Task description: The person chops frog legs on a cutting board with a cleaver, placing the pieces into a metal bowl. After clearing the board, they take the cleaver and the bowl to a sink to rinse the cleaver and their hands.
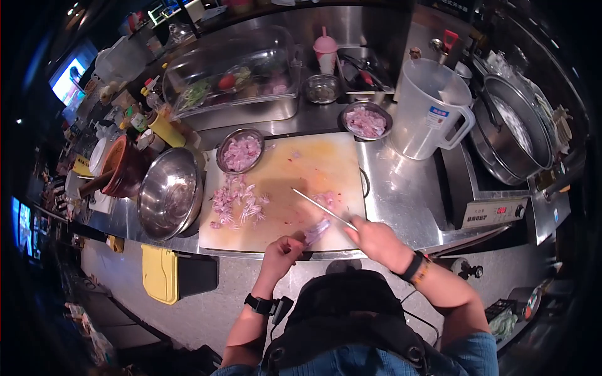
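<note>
A knife (321, 207) is gripped in my right hand (378, 242), its thin blade slanting up and left over the cutting board (285, 164). At the board's front edge, the closed fingers of my left hand (283, 255) pinch a pale, purplish piece of raw meat (317, 232). The blade passes just above that piece. A few pink scraps (326, 199) lie behind the knife. On the board's left side is a heap of pink raw meat pieces (237, 202) with thin, finger-like strands. Behind it stands a metal bowl of pink meat (241, 151).
Left of the board is a large steel bowl (169, 195). At the back are a clear-lidded container (232, 75), another meat bowl (367, 121) and a pink cup (325, 53). To the right stand a plastic pitcher (429, 106) and a pot (511, 131) on a cooker.
</note>
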`<state>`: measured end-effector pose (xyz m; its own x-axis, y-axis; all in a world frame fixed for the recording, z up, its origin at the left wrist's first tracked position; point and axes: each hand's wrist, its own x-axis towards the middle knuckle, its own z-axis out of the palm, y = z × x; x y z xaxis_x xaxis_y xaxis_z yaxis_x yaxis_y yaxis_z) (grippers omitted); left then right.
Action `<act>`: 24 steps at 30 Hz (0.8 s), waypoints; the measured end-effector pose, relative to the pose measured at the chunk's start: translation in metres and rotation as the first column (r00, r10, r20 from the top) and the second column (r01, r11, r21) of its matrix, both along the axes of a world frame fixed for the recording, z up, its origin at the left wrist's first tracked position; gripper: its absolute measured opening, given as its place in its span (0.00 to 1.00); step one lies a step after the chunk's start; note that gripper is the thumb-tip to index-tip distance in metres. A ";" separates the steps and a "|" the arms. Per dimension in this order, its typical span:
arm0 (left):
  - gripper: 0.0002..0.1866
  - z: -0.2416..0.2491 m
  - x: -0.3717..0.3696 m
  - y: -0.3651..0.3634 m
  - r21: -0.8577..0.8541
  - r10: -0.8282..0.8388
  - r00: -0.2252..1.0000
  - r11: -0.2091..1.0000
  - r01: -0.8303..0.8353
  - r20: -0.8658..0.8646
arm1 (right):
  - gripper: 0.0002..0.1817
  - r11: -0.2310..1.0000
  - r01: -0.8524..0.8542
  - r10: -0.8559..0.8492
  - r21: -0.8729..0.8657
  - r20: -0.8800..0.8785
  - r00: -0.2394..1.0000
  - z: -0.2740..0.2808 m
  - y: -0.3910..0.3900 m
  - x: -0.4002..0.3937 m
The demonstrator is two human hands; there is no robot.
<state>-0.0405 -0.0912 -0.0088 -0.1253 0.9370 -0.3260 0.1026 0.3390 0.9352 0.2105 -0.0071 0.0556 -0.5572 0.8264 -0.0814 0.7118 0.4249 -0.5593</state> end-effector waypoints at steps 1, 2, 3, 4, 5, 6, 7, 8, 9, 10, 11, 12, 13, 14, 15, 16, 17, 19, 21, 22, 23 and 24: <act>0.06 0.003 0.003 -0.006 -0.019 0.003 1.000 1.000 -0.004 -0.030 | 0.18 1.000 0.005 -0.005 0.000 0.008 1.000 -0.002 0.006 -0.009; 0.06 0.005 0.004 -0.011 -0.035 0.008 0.998 0.999 -0.011 -0.060 | 0.18 1.000 0.006 -0.006 0.003 0.015 1.000 -0.007 0.013 -0.019; 0.06 0.004 -0.003 -0.017 -0.025 0.060 0.996 0.998 -0.062 -0.069 | 0.18 1.000 0.005 -0.005 0.005 0.020 1.000 -0.009 0.016 -0.024; 0.06 0.007 -0.015 -0.020 0.011 0.107 0.993 0.994 -0.106 -0.041 | 0.18 1.000 0.011 -0.011 -0.018 0.012 1.000 -0.010 0.014 -0.022; 0.06 0.011 -0.027 -0.023 0.045 0.154 0.988 0.987 -0.153 -0.009 | 0.19 0.999 0.016 -0.015 -0.041 0.005 1.000 -0.010 0.013 -0.018; 0.05 0.013 -0.036 -0.027 0.075 0.205 0.978 0.976 -0.207 0.029 | 0.19 0.998 0.015 -0.014 -0.066 0.004 1.000 -0.011 0.013 -0.014; 0.05 0.014 -0.041 -0.025 0.108 0.219 0.973 0.968 -0.226 0.072 | 0.20 0.993 0.041 -0.040 -0.107 0.007 0.999 -0.010 0.012 -0.008; 0.04 0.016 -0.044 -0.019 0.140 0.231 0.966 0.959 -0.246 0.112 | 0.21 0.987 0.075 -0.076 -0.144 -0.001 0.997 -0.012 0.013 -0.005; 0.03 0.023 -0.041 -0.012 0.168 0.234 0.961 0.952 -0.258 0.151 | 0.21 0.977 0.112 -0.115 -0.180 -0.011 0.993 -0.016 0.016 -0.004; 0.04 0.032 -0.035 -0.004 0.172 0.250 0.952 0.944 -0.280 0.177 | 0.21 0.965 0.149 -0.157 -0.215 -0.022 0.987 -0.022 0.020 -0.002; 0.04 0.043 -0.028 0.004 0.178 0.265 0.943 0.937 -0.301 0.201 | 0.21 0.936 0.182 -0.216 -0.303 -0.082 0.973 -0.032 0.024 0.001; 0.04 0.051 -0.021 0.012 0.184 0.279 0.934 0.929 -0.322 0.225 | 0.20 0.869 0.222 -0.310 -0.442 -0.137 0.941 -0.033 0.024 0.003; 0.04 0.056 -0.014 0.020 0.205 0.263 0.931 0.926 -0.317 0.253 | 0.20 0.782 0.243 -0.408 -0.574 -0.175 0.896 -0.034 0.024 0.004; 0.04 0.059 -0.008 0.028 0.228 0.245 0.928 0.922 -0.313 0.282 | 0.20 0.677 0.245 -0.504 -0.694 -0.196 0.841 -0.034 0.024 0.005; 0.05 0.061 -0.001 0.033 0.251 0.227 0.923 0.917 -0.310 0.310 | 0.19 0.685 0.237 -0.518 -0.689 -0.231 0.823 -0.034 0.022 0.006; 0.06 0.058 0.005 0.035 0.243 0.203 0.930 0.928 -0.283 0.307 | 0.19 0.691 0.230 -0.531 -0.685 -0.266 0.805 -0.034 0.018 0.008; 0.06 0.049 0.010 0.039 0.234 0.180 0.935 0.938 -0.256 0.305 | 0.19 0.698 0.223 -0.542 -0.680 -0.299 0.785 -0.033 0.014 0.009; 0.07 0.024 0.017 0.043 0.190 0.136 0.956 0.963 -0.189 0.261 | 0.19 0.758 0.271 -0.513 -0.593 -0.286 0.809 -0.028 0.007 0.011; 0.08 -0.001 0.024 0.036 0.110 0.090 0.979 0.988 -0.112 0.184 | 0.19 0.838 0.273 -0.450 -0.473 -0.315 0.835 -0.021 0.004 0.011; 0.07 -0.006 0.025 0.031 0.085 0.095 0.985 0.990 -0.109 0.147 | 0.19 0.883 0.251 -0.397 -0.396 -0.349 0.849 -0.019 0.002 0.010; 0.07 -0.009 0.027 0.026 0.059 0.099 0.989 0.993 -0.106 0.108 | 0.19 0.921 0.226 -0.342 -0.318 -0.378 0.860 -0.015 0.000 0.007; 0.06 -0.008 0.028 0.021 0.032 0.101 0.992 0.994 -0.104 0.069 | 0.19 0.931 0.202 -0.305 -0.303 -0.348 0.887 -0.005 -0.001 0.002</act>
